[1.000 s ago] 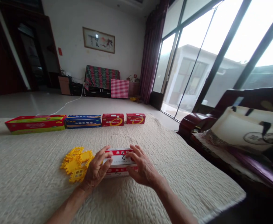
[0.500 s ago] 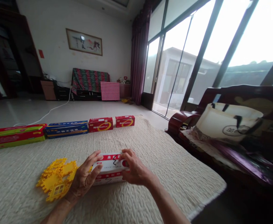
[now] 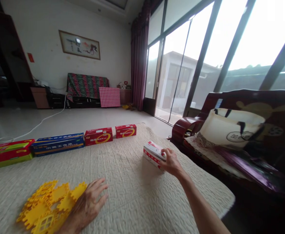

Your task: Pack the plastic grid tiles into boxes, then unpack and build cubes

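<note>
Near left, yellow pieces [image 3: 47,208] lie on the quilt [image 3: 128,195]. The left hand [image 3: 87,206] rests flat against them, fingers spread, holding nothing. Four boxes [image 3: 59,144] line the far edge. The right hand [image 3: 171,162] fingers clasp a tilted white-red box [image 3: 153,152] at the quilt's right side.

Five boxes sit on one quilted cover [image 3: 132,201]. Four form the far row: one long red-and-green box [image 3: 7,154], one long blue box [image 3: 58,144], one short red box [image 3: 98,136] and a second short red box [image 3: 126,130]. The fifth is a white-and-red box [image 3: 152,152]. The yellow foam pieces [image 3: 47,204] overlap, so their number is unclear. One tote bag [image 3: 227,130] and one framed picture [image 3: 79,45] show.
</note>
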`<state>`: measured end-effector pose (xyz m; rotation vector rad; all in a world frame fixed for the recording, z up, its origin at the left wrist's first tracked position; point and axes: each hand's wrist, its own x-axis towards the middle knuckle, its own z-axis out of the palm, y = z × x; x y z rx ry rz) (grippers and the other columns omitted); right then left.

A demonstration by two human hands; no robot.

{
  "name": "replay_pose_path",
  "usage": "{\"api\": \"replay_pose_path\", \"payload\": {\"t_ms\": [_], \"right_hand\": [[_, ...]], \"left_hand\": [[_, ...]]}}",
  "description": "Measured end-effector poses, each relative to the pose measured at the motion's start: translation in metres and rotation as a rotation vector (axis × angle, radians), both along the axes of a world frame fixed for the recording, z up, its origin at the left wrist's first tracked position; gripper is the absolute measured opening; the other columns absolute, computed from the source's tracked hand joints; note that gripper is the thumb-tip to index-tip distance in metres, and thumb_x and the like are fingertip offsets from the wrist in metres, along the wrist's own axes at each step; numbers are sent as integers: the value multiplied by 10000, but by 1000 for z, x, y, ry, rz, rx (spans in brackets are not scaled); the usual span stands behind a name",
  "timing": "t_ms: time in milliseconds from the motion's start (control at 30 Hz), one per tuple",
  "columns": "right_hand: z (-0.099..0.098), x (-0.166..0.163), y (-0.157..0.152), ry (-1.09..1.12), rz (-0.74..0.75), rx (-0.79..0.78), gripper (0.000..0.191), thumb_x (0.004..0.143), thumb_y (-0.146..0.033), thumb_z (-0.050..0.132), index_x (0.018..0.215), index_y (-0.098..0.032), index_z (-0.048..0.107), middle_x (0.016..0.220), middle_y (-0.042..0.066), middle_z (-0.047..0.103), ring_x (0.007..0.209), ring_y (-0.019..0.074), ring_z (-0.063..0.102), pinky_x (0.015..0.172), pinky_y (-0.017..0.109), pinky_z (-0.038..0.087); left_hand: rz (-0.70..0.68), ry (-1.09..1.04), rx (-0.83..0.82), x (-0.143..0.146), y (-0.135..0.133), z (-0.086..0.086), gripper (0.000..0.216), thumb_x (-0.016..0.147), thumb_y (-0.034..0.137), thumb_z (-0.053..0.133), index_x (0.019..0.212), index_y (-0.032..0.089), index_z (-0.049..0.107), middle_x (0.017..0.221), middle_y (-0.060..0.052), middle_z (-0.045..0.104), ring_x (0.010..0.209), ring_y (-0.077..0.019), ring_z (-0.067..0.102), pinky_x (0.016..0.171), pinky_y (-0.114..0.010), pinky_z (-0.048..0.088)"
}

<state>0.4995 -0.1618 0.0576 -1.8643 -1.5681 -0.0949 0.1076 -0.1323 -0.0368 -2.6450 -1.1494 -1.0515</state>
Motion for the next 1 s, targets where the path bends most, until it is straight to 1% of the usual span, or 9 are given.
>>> {"api": "replay_pose_path", "payload": {"t_ms": [133,300,400,533,667,733,833,900,1000], "right_hand": [[-5,15,5,60,-22,-85,395,629,-109,622,1007,-222,610,1085,82,578,1047,257,550,901,405,450],[-11,42,19,49,-108,-6,376,629,-122,586,989,-226,623,1072,89,593,1035,267,559,894,414,446],[-9,65,24,2,-216,-43,367,621,-161,583,980,-213,635,1089,110,601,1068,296,544,915,429,433],[-9,90,24,-46,-279,-126,410,655,-226,570,1060,-186,626,1154,139,598,1124,326,519,939,446,429],[-5,89,21,-158,-360,-84,489,685,-303,590,1164,-203,597,1323,166,512,1259,392,417,936,546,423],[0,76,24,-224,-314,41,497,718,-319,584,1203,-216,573,1391,160,459,1310,381,372,981,565,398],[6,47,36,-247,-109,227,421,766,-267,533,1184,-222,567,1364,137,487,1287,314,426,1032,502,396],[4,24,47,-215,31,271,385,778,-229,505,1157,-213,575,1316,131,525,1242,287,481,1030,476,414],[-8,-9,66,-144,186,234,353,791,-197,481,1127,-196,588,1256,123,574,1177,268,545,1003,468,445]], "left_hand": [[-1,76,45,-4,5,-13,220,858,339,573,1014,283,717,1187,-48,691,1111,-251,646,911,-404,574],[29,106,107,-10,21,-15,245,889,328,528,1049,288,710,1183,-45,691,1099,-231,648,913,-369,568],[73,106,116,-19,28,-17,254,893,321,516,1050,276,710,1174,-56,693,1090,-232,649,906,-369,569],[155,101,107,-38,36,-20,259,890,324,510,1037,263,715,1159,-69,695,1065,-239,656,898,-385,568],[256,74,94,-48,42,-20,276,884,332,494,1000,231,723,1126,-95,702,1025,-255,667,869,-396,575],[268,49,78,-45,44,-18,280,886,333,480,976,230,725,1116,-95,705,1009,-252,673,859,-387,578],[241,27,38,-37,44,-13,274,891,330,476,975,241,721,1135,-85,702,1030,-242,671,875,-370,576],[213,23,26,-36,43,-11,266,891,323,485,989,248,720,1148,-83,699,1045,-243,668,879,-367,577],[195,48,46,-45,46,-13,270,890,304,490,1031,260,717,1156,-77,698,1054,-236,664,882,-363,577]]}}
